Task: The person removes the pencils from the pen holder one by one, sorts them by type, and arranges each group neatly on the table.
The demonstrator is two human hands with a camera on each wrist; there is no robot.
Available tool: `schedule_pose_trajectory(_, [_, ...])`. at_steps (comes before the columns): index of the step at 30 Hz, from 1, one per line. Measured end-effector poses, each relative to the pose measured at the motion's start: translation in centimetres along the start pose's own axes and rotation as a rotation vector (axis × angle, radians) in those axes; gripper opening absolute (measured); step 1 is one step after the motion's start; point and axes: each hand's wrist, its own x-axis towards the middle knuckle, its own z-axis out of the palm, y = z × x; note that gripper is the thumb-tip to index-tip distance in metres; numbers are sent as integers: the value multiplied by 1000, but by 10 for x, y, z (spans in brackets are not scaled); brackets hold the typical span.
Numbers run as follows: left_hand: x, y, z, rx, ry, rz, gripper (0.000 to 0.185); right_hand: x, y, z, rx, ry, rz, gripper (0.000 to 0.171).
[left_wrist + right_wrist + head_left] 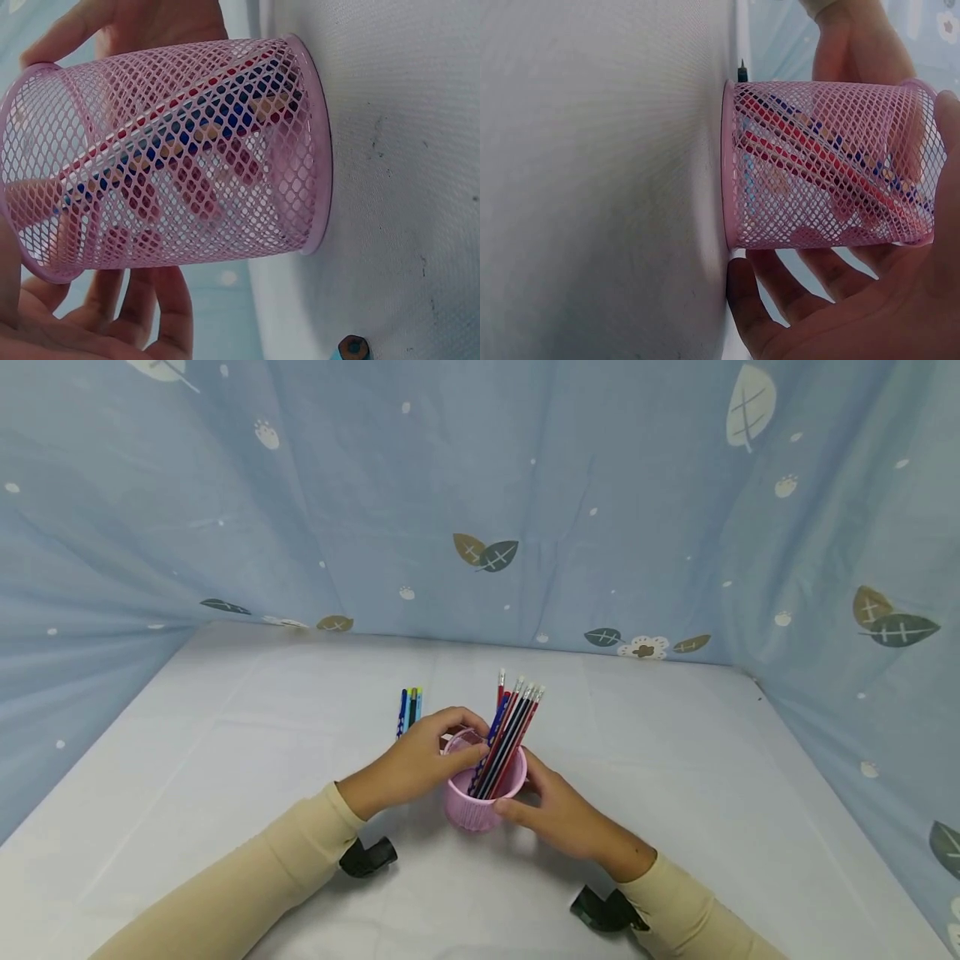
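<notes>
Low in the frame, 2 cream sleeves [247, 885] reach in from the bottom edge, each with a black wrist-mounted camera [367, 857] beneath it. At centre frame, both hands meet around a pink mesh pencil cup [480, 802] standing upright on the white tabletop [225, 760].

The right hand [558, 814] cups the holder's right wall with fingers curled round its far side; the right wrist view shows the palm open behind the mesh and the fingertips resting down by the base. The left hand [416, 764] sits at the cup's left rim, fingers bent over the top edge; whether they pinch a pencil or only the rim cannot be told from these views.

Inside the cup, a bundle of pencils [510, 735], red, dark and blue with eraser ends up, leans toward the upper right. The left wrist view shows them crossing the mesh [187, 150] on a slant, tips at the base.

Just beyond the left hand, 3 loose pencils [409, 708] lie side by side on the tabletop, toward the leaf-printed blue cloth [487, 552] at the back.

To handle this step well, the right hand would best steady the light holder low down, since the leaning bundle loads 1 side and could tip it. Any pencil entering should go tip down, along the lean.
</notes>
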Motion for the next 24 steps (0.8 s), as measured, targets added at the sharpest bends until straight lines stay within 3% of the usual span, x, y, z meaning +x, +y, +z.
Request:
schedule_pose_trajectory(9, [0,1,-1,-17,-10,18,19,0,0,1,-7,-2,10,72])
schedule_pose_trajectory(16, [0,1,0,-8,-5,21,18,-2,3,1,-9,-6,-42,72])
schedule_pose_trajectory(24, [0,2,-1,43,28,34,19,-1,1,2,19,-5,-4,68])
